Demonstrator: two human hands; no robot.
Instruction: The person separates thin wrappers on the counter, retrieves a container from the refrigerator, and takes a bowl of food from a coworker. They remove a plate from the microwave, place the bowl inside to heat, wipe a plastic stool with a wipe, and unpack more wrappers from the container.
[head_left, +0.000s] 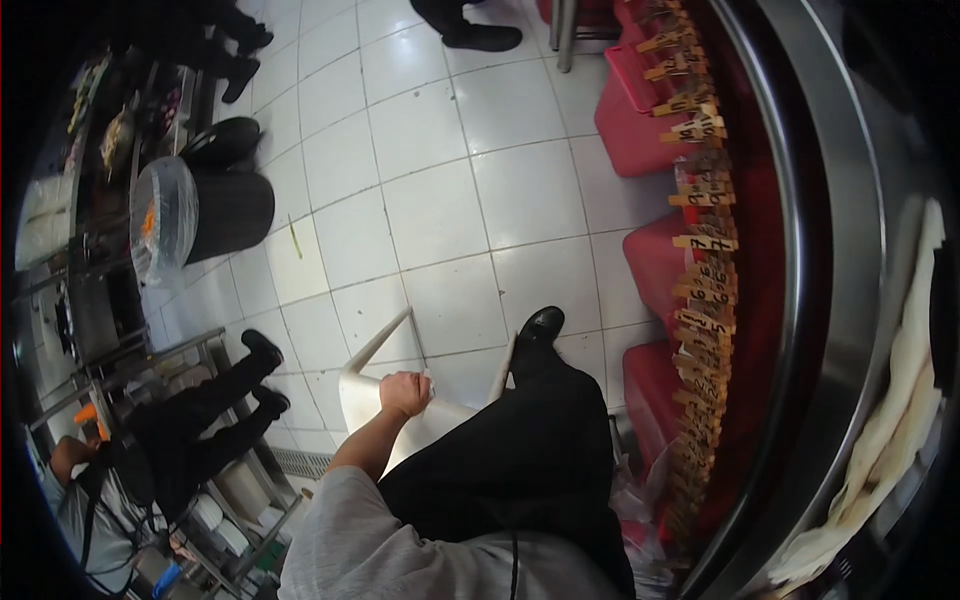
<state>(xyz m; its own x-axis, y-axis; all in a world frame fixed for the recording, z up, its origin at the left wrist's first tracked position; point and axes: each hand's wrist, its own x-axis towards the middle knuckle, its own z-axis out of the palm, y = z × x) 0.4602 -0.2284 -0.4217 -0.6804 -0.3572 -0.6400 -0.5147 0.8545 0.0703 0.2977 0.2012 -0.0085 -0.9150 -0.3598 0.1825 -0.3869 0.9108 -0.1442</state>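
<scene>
One of my hands [405,394], at the end of the arm that reaches out from the left of my body, is closed on something small and white whose edge shows at the fingers; I cannot make out what it is. Just under and around it is a white plastic stool or chair [360,400] with its legs on the floor. My other hand is out of view.
A bin with a clear liner [165,215] stands at the upper left. A co-worker [100,510] is at the lower left. Red containers [640,130] and numbered wooden clothespins [705,290] line the steel counter [850,150] on the right. Dark shoes [482,38] show at the top.
</scene>
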